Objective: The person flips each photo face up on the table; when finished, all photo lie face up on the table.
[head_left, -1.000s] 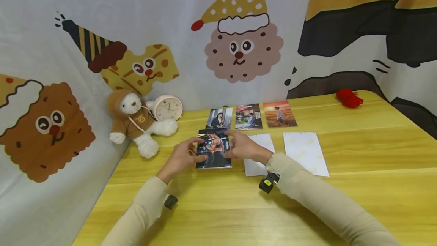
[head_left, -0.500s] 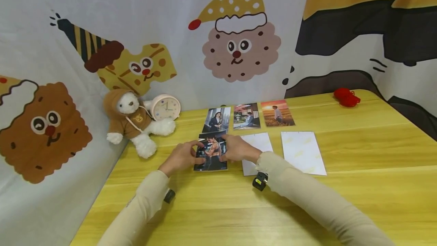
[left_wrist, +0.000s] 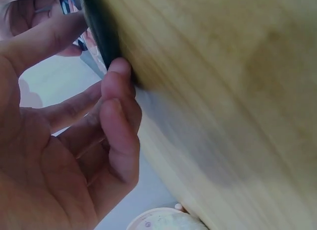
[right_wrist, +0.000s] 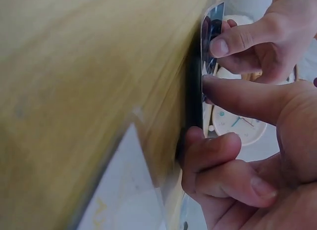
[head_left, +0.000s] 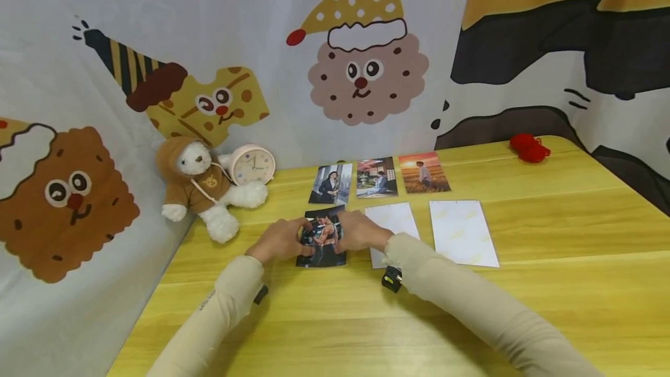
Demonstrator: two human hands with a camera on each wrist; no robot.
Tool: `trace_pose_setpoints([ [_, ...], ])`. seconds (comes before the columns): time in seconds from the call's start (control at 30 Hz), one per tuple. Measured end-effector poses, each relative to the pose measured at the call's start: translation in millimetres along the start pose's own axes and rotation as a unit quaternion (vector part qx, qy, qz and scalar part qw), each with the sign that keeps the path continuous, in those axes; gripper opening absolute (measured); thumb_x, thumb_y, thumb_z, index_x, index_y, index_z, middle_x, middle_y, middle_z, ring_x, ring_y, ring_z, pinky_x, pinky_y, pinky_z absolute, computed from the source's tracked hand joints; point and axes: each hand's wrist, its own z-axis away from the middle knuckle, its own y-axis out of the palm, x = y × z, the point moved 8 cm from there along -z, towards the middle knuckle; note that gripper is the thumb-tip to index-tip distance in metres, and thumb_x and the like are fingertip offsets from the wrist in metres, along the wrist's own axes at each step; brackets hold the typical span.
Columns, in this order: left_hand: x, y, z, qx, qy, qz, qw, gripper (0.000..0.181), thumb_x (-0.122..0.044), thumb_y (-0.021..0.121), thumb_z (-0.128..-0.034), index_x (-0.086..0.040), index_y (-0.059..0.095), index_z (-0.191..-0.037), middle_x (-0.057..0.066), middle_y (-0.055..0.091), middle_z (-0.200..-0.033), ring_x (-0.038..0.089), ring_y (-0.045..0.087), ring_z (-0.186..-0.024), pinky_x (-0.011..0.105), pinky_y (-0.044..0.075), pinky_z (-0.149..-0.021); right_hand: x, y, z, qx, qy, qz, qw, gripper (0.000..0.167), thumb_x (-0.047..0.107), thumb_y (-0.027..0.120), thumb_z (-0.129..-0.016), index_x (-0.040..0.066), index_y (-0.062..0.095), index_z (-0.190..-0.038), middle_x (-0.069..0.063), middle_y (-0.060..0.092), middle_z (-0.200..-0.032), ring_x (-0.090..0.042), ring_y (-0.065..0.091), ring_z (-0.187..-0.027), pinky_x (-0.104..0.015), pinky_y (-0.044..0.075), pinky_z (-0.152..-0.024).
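A photo print [head_left: 325, 238] of a person exercising is held by both hands, a little above the yellow wooden table in the wrist views. My left hand [head_left: 281, 239] pinches its left edge, thumb on the picture side and fingers behind. On the opposite edge, my right hand [head_left: 361, 230] grips the same way. The print bows slightly between them, its curved edge showing in the right wrist view. Just behind it lies a photo of a person in a suit [head_left: 331, 184]. To the right of that are a garden photo [head_left: 377, 177] and a sunset photo [head_left: 425, 172].
Two white sheets [head_left: 392, 217] [head_left: 464, 233] lie to the right of my right hand. At the left back sit a plush bear [head_left: 204, 185] in a brown hoodie and a round clock [head_left: 253, 166]. Red yarn [head_left: 530, 148] rests at the far right corner.
Both hands have drawn the exercise photo toward me, off the lower edge of the suit photo, which now shows whole. The held print has become bowed.
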Motion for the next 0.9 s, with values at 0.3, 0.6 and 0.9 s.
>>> trace_pose_setpoints([
  [0.3, -0.6, 1.0, -1.6, 0.022, -0.006, -0.026, 0.9994, 0.062, -0.041, 0.082, -0.0827, -0.020, 0.058, -0.136, 0.018, 0.066, -0.127, 0.036, 0.063, -0.114, 0.052, 0.051, -0.099, 7.5, 2.4, 0.4, 0.007, -0.005, 0.037, 0.9993, 0.056, 0.027, 0.084, -0.080, -0.001, 0.063, -0.124, -0.015, 0.071, -0.109, -0.026, 0.067, -0.090, -0.038, 0.056, -0.076],
  [0.6, -2.3, 0.3, -2.9, 0.031, -0.005, -0.056, 0.9979, 0.063, -0.042, 0.081, -0.0834, -0.020, 0.057, -0.137, 0.018, 0.066, -0.127, 0.038, 0.063, -0.114, 0.053, 0.052, -0.098, 6.1, 5.3, -0.4, 0.041, 0.011, 0.020, 0.9989, 0.024, 0.028, 0.083, -0.082, 0.007, 0.070, -0.086, -0.004, 0.063, -0.065, -0.016, 0.054, -0.050, -0.027, 0.041, -0.047],
  [0.9, -3.5, -0.1, -3.0, 0.024, -0.003, -0.062, 0.9978, 0.063, -0.041, 0.080, -0.0845, -0.020, 0.055, -0.139, 0.019, 0.066, -0.128, 0.039, 0.063, -0.115, 0.054, 0.051, -0.097, -0.8, 6.7, -2.9, 0.058, 0.027, 0.009, 0.9979, 0.028, 0.031, 0.081, -0.085, 0.008, 0.068, -0.096, -0.003, 0.061, -0.062, -0.016, 0.053, -0.043, -0.026, 0.041, -0.044],
])
